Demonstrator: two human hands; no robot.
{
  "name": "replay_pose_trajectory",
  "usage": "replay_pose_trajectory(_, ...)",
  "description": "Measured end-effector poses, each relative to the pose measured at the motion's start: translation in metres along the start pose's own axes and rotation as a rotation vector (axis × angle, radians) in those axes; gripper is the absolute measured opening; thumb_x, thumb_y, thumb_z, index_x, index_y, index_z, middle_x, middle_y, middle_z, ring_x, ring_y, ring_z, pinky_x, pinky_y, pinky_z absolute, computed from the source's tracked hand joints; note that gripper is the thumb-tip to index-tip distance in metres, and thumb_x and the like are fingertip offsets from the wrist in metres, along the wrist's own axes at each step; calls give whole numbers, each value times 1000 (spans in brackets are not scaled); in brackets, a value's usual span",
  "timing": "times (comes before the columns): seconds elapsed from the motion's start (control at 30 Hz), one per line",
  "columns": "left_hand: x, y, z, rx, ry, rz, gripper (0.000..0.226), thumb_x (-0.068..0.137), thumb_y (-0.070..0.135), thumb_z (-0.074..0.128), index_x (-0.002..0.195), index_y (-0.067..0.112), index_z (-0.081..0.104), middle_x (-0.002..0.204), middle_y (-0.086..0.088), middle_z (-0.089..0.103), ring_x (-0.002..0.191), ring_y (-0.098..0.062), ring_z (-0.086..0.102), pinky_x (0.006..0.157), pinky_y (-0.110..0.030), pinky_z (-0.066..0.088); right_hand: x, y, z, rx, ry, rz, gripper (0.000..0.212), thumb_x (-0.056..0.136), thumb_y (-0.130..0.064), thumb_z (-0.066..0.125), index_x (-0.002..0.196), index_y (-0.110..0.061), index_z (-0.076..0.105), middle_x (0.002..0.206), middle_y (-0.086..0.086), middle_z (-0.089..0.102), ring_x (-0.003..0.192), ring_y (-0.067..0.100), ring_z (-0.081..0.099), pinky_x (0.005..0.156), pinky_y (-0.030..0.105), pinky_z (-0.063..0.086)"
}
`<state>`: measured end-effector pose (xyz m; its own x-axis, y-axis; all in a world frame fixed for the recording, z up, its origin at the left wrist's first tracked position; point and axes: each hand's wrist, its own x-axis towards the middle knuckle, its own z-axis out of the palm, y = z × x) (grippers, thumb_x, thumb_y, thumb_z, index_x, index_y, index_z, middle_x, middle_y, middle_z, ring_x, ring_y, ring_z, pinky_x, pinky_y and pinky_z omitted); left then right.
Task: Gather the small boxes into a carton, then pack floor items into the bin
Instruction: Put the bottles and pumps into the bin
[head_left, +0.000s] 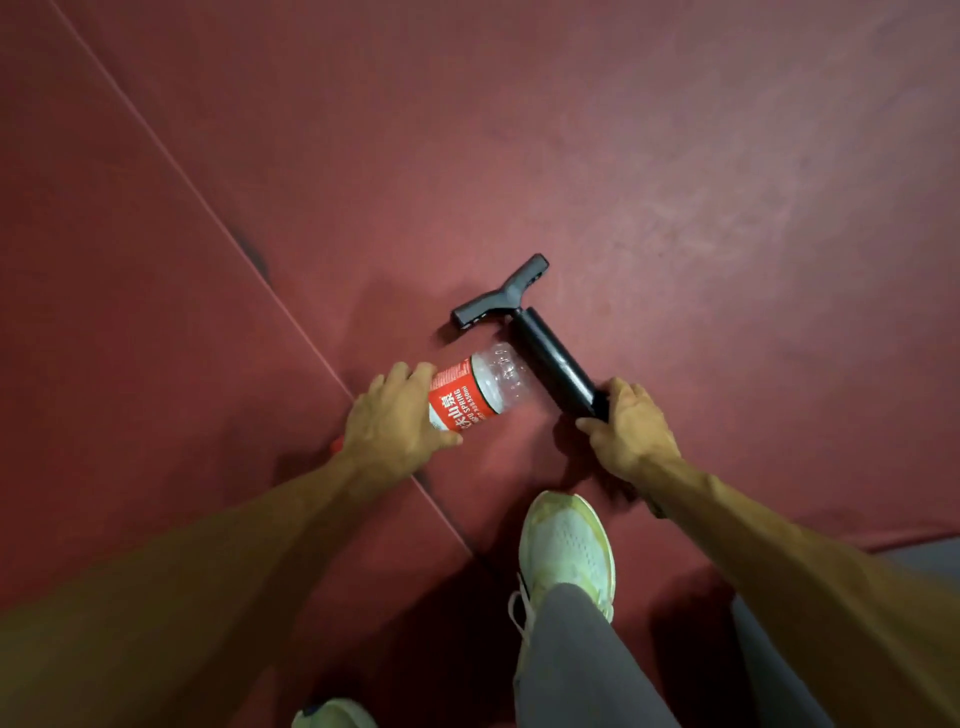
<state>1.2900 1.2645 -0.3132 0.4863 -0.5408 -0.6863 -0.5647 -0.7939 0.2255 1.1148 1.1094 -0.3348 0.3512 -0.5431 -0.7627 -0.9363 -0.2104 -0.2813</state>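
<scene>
A clear plastic water bottle with a red label lies on its side on the red floor. My left hand grips it around the label end, and its red cap peeks out behind my wrist. To its right lies a black hand pump with a T-shaped handle pointing away from me. My right hand grips the pump's near end, fingers curled round the barrel. No carton, bin or small boxes show in view.
A thin seam line runs diagonally across the red floor from upper left to bottom centre. My pale green sneaker stands just below the pump, with a grey trouser leg. A second shoe shows at the bottom edge.
</scene>
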Motion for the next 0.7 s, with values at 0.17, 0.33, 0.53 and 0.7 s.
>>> replay_pose_trajectory(0.17,-56,25,-48,-185,27,-27,78,54,50,84,113,16,45,106,-3,60,98,-26,58,83,-40,48,-65,-11,-42,246,32,95,40,90,-25,62,124,-6,54,117,14,64,108,31,60,79,27,40)
replay_pose_trajectory(0.33,-139,60,-106,-400,-24,-46,66,61,49,83,106,19,45,99,3,61,89,-18,60,78,-32,47,-159,-15,-81,515,129,125,36,88,-21,66,120,-9,55,107,7,64,89,21,59,77,28,44)
replay_pose_trajectory(0.53,-251,101,-154,-567,-103,-10,64,67,45,81,114,18,46,108,0,65,96,-17,64,88,-35,50,-291,6,-125,800,242,67,29,80,-10,73,104,-18,58,92,2,61,74,20,58,78,35,51)
replay_pose_trajectory(0.7,-318,146,-146,-489,-158,76,90,38,73,72,111,24,50,116,-3,58,98,-17,64,93,-41,51,-383,76,-138,877,329,52,29,82,-4,69,105,-20,61,86,-1,62,71,14,57,68,23,49)
